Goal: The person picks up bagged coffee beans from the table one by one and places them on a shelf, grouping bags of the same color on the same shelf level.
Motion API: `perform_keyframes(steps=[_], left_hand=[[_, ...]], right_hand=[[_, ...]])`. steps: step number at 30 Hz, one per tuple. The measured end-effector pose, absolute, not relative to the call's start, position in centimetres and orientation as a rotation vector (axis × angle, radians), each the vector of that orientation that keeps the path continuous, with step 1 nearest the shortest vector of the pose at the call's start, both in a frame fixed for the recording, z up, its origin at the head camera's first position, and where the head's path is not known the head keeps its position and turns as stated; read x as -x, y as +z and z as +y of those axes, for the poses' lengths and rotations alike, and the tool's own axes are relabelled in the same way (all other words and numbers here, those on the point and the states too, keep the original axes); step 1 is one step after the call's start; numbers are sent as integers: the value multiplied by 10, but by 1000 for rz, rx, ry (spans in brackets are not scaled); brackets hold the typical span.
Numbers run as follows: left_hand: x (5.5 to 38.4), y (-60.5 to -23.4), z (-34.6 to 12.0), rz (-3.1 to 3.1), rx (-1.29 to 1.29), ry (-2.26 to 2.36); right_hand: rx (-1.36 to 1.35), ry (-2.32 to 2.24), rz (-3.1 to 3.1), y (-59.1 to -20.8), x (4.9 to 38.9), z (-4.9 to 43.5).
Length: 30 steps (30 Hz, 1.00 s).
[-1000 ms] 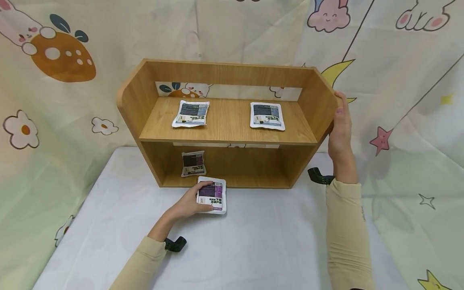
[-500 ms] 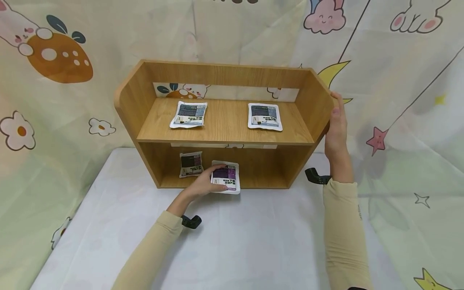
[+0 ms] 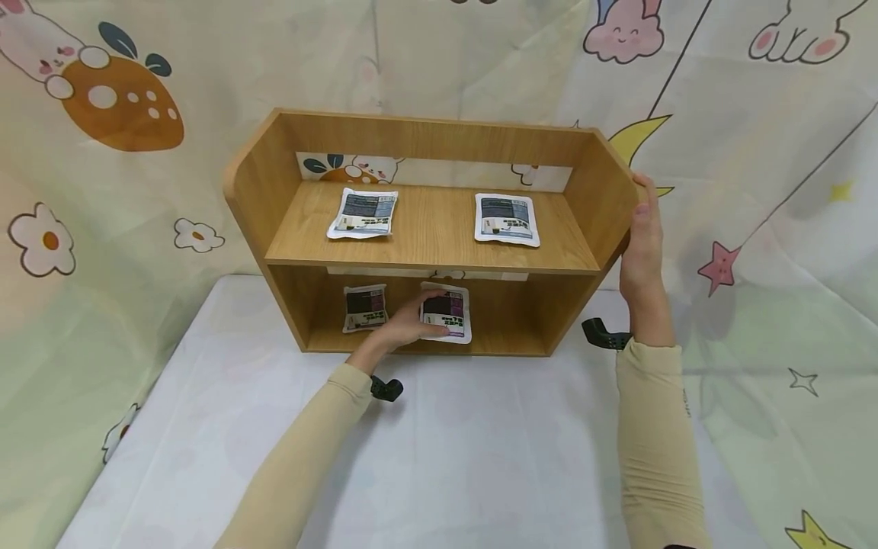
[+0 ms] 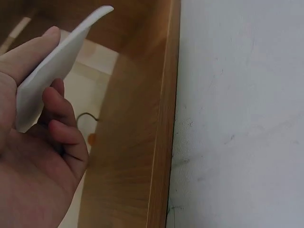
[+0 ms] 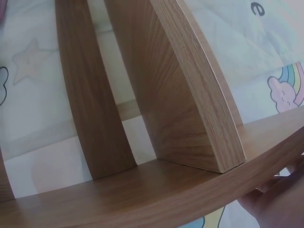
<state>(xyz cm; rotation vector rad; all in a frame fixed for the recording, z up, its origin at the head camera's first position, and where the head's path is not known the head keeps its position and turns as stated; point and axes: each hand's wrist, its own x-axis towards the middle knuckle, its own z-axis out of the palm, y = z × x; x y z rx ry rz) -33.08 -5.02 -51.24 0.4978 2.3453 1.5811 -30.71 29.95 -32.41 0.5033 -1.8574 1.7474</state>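
Note:
My left hand holds a flat white packet with a dark and purple label, thumb and fingers at its left side. That packet is tilted up at the front of the lower compartment. In the left wrist view the fingers curl behind the packet, above the bottom board. My right hand grips the right side panel of the wooden shelf by its edge. Only part of this hand shows in the right wrist view, outside the panel.
Two white packets with blue labels, one on the left and one on the right, lie on the upper board. A dark-labelled packet leans in the lower left. The shelf stands on a white-covered table against a printed cloth.
My left hand has carried the purple-labelled packet from in front of the shelf rightwards and back into the lower opening. The right hand keeps its hold on the side panel.

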Motion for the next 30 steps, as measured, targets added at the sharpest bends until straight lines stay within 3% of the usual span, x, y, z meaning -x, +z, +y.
perform_keyframes(steps=[30], left_hand=[[364, -529, -17, 2258, -405, 1614]], right_hand=[[-520, 1759, -1859, -325, 309, 301]])
